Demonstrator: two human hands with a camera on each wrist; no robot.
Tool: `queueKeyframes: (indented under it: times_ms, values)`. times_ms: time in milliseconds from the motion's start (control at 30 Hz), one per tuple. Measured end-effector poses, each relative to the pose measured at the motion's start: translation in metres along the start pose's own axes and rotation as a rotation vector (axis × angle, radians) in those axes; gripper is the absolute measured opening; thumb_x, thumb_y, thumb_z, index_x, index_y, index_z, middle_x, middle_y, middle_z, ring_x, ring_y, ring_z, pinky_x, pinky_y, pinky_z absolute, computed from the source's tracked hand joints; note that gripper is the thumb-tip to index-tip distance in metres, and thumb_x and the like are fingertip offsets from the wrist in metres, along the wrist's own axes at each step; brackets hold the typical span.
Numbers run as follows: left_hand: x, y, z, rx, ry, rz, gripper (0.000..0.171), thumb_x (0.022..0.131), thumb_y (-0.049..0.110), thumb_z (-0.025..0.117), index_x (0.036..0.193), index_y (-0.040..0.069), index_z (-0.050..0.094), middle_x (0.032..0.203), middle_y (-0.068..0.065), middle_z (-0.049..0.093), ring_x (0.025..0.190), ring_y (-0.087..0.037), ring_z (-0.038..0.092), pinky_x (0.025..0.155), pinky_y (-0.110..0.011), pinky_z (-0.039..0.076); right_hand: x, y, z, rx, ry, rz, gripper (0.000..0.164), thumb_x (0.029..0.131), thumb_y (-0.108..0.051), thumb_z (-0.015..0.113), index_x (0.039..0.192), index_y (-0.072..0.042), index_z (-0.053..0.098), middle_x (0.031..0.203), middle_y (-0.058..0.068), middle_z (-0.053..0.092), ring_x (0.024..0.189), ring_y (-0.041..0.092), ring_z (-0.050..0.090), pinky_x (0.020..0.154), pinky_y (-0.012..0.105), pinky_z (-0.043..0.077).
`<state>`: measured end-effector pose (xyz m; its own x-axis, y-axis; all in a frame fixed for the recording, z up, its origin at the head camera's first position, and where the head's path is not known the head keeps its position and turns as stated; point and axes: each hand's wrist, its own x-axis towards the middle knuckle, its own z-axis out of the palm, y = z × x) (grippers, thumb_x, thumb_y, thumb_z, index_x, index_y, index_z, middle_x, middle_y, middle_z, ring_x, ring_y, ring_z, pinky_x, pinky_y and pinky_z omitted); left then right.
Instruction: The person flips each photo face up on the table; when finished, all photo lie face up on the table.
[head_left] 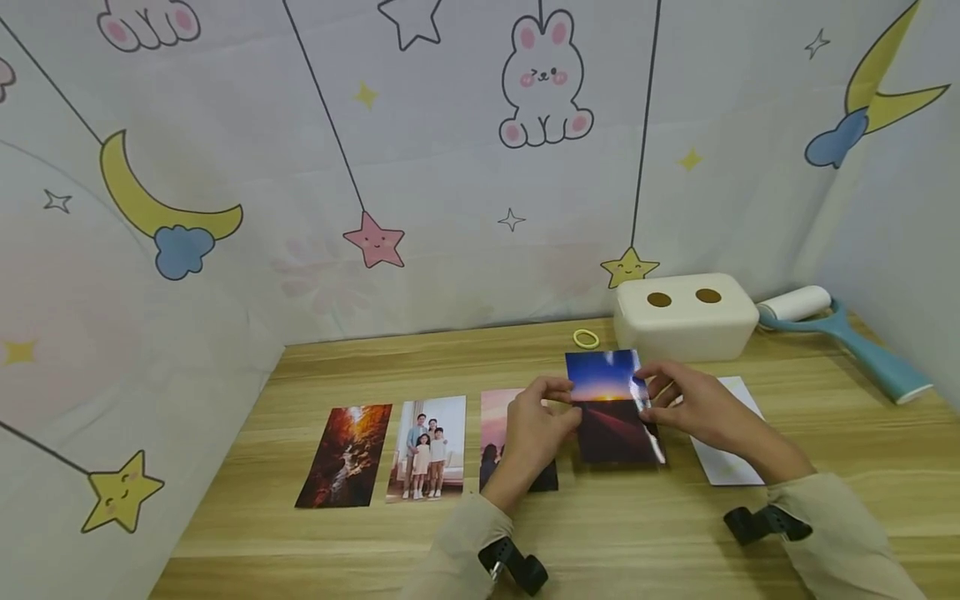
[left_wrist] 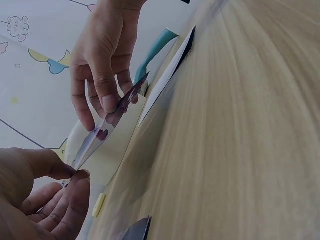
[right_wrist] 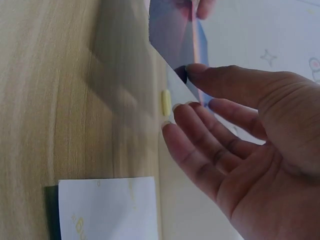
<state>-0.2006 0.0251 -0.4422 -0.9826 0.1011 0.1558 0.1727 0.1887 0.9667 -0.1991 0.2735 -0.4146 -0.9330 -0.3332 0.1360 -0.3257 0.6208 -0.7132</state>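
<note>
Both hands hold a glossy sunset photo (head_left: 609,429) with a blue sky and dark ground. My left hand (head_left: 534,427) pinches its left edge between thumb and fingers. At the opposite edge, my right hand (head_left: 696,403) grips it the same way. From the left wrist, the photo (left_wrist: 102,134) appears nearly edge-on, raised over the table. Left of it lie an autumn stream photo (head_left: 347,457), a family photo (head_left: 426,450) and a pink-sky photo (head_left: 497,421), partly hidden behind the left hand. White-backed paper (head_left: 723,454) lies under the right forearm, which covers part of it.
Behind the hands stands a cream box (head_left: 686,329) with two brown holes in its top. A small yellow ring (head_left: 586,339) lies to its left. On the right is a lint roller (head_left: 862,342) with a blue handle. A patterned cloth (head_left: 450,167) hangs behind the wooden table (head_left: 600,542).
</note>
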Motion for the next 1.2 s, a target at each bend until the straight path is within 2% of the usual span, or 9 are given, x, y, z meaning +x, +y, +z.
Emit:
queueKeyframes:
  times_ms: [167,400,700,933,1200]
  values:
    - [0.0,-0.002,-0.002,0.086,-0.006,0.005,0.032,0.08,-0.008,0.078,0.11,0.001,0.076,0.093,-0.005,0.076,0.064,-0.006,0.068,0.054,-0.02,0.05,0.0,0.003,0.001,0.004,-0.016,-0.016,0.045,0.09,-0.006,0.085,0.127,0.006,0.063,0.101,0.004,0.069,0.089,0.019,0.067,0.074,0.032,0.056]
    - [0.002,-0.005,-0.004,0.127,-0.038,-0.002,0.03,0.078,-0.008,0.079,0.107,0.0,0.077,0.09,-0.005,0.077,0.073,-0.011,0.073,0.06,-0.02,0.052,-0.001,0.009,0.003,0.007,-0.04,-0.016,0.045,0.088,-0.004,0.086,0.125,0.007,0.063,0.098,0.004,0.068,0.087,0.016,0.065,0.073,0.03,0.054]
    - [0.002,-0.009,-0.005,0.165,-0.068,0.016,0.029,0.075,-0.01,0.079,0.104,-0.002,0.076,0.087,-0.008,0.076,0.07,-0.013,0.072,0.06,-0.021,0.052,-0.002,0.009,0.005,0.009,-0.086,0.03,0.048,0.087,-0.006,0.088,0.125,0.007,0.062,0.098,0.005,0.068,0.089,0.02,0.066,0.073,0.032,0.055]
    - [0.001,-0.01,-0.005,0.204,-0.085,-0.021,0.029,0.075,-0.008,0.081,0.103,0.0,0.077,0.089,-0.004,0.075,0.072,-0.006,0.07,0.063,-0.02,0.053,-0.002,0.008,0.007,0.014,-0.107,0.048,0.047,0.087,-0.005,0.087,0.125,0.007,0.062,0.098,0.006,0.068,0.085,0.019,0.069,0.073,0.032,0.056]
    - [0.002,-0.013,-0.004,0.274,-0.091,0.009,0.028,0.075,-0.006,0.083,0.102,0.0,0.077,0.09,-0.006,0.076,0.072,-0.007,0.069,0.065,-0.022,0.054,-0.002,0.008,0.008,0.009,-0.129,0.062,0.047,0.087,-0.005,0.087,0.125,0.007,0.062,0.098,0.006,0.068,0.085,0.018,0.069,0.073,0.033,0.056]
